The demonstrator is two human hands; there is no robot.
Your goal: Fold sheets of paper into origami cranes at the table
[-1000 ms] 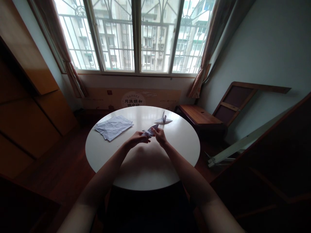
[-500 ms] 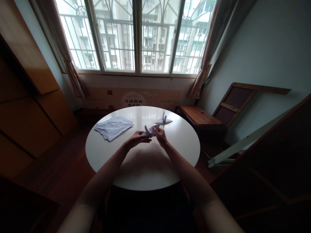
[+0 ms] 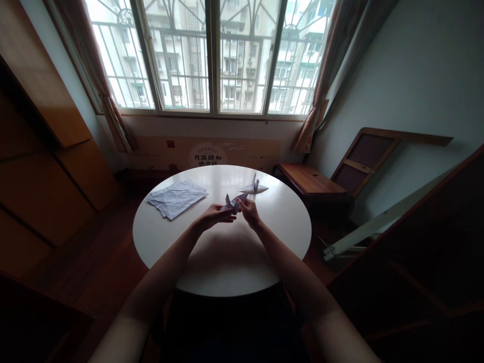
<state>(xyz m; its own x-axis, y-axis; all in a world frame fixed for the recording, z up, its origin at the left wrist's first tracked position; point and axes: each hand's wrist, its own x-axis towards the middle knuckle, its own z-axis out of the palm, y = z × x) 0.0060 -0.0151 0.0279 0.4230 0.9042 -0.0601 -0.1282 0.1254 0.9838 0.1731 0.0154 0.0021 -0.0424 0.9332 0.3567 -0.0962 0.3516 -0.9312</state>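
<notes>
Above the middle of the white round table [image 3: 227, 262], both hands grip a folded paper crane [image 3: 234, 203] of greyish paper. My left hand [image 3: 214, 216] is closed on its left side, fingers partly under it. My right hand [image 3: 248, 210] pinches the paper on the right with thumb and fingers. Parts of the crane are hidden behind the fingers. Just beyond my right hand, a second paper crane [image 3: 257, 188] stands on the table with its wings spread and a pointed end up. Several creased paper sheets [image 3: 179, 197] lie piled at the table's left.
Behind the table a long printed box [image 3: 159, 151] lies below the barred window [image 3: 181, 65]. A wooden bench [image 3: 312, 180] stands to the right, with a leaning wooden frame [image 3: 366, 159] beside it. Wooden cabinets [image 3: 81, 174] line the left.
Both hands stay in nearly the same place. The held crane has shifted slightly between the fingers, its left upright point moving a little. The other crane and the sheets have not moved.
</notes>
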